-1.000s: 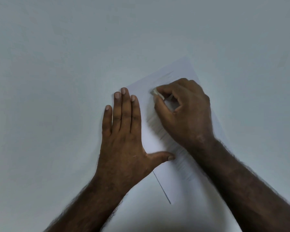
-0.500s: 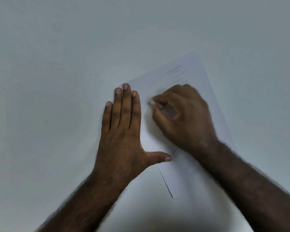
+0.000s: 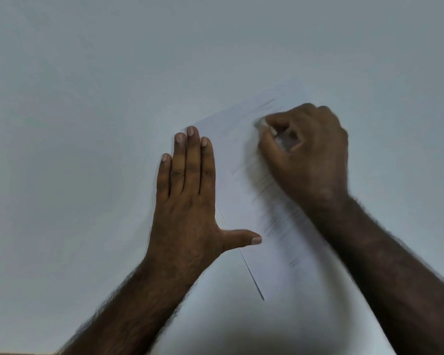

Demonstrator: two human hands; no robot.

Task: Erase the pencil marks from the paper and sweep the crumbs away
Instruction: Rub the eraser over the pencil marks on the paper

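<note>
**Eraser at the top of the sheet**

A pale table (image 3: 87, 124) carries the white paper (image 3: 244, 175), lying at a slant. The left hand (image 3: 187, 201) presses flat on its left edge, fingers straight, thumb spread. The right hand (image 3: 305, 155) curls round a small whitish eraser (image 3: 263, 124), pinched against the upper part. Faint pencil marks (image 3: 274, 221), blurred, seem to run beneath that wrist.

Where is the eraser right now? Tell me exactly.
In the head view, the eraser is right of centre, pinched in the right hand and pressed to the upper part of the paper, right of the flat left hand.
</note>
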